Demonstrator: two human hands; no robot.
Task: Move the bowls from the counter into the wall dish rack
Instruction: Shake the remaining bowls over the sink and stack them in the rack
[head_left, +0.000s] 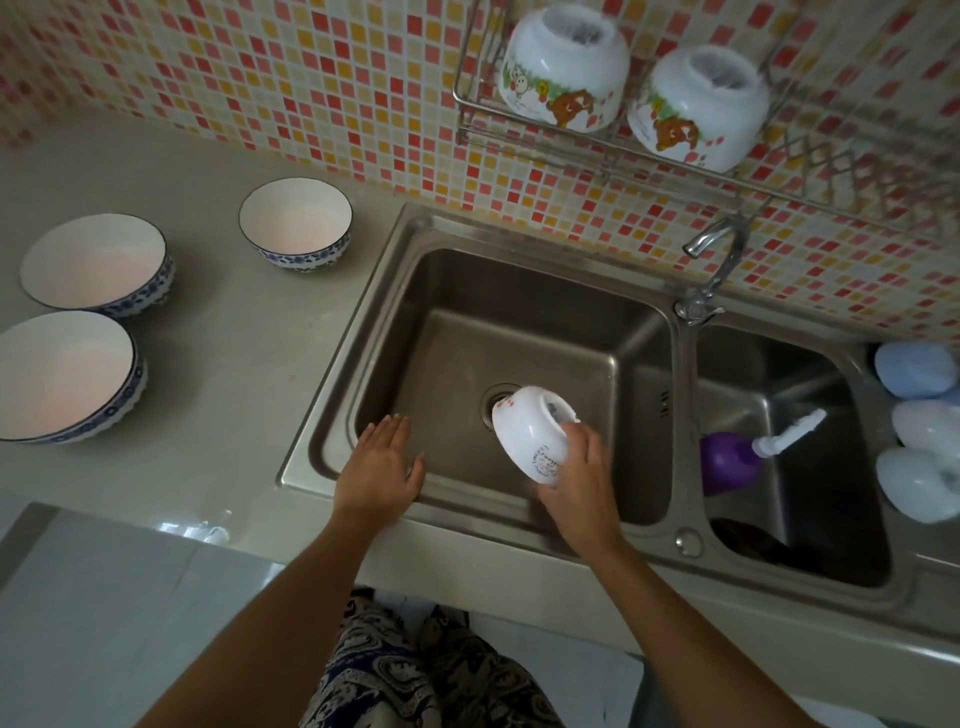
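Left hand (382, 465) flat, palm down, fingers straight and together, forearm reaching forward. Right hand (579, 480) curled round a bowl (532, 434), gripping its side, wrist bent slightly inward.

Lighting: dim, soft, daylight-like; corners darkened. Glare: pale sheen on bench (208, 530) front edge; faint highlights on sink (519, 322) walls. Shadows: diffuse, weak. Distortion: wide-angle bowing at edges. Blur: slight on held bowl (530, 431); rack (727, 171) soft.
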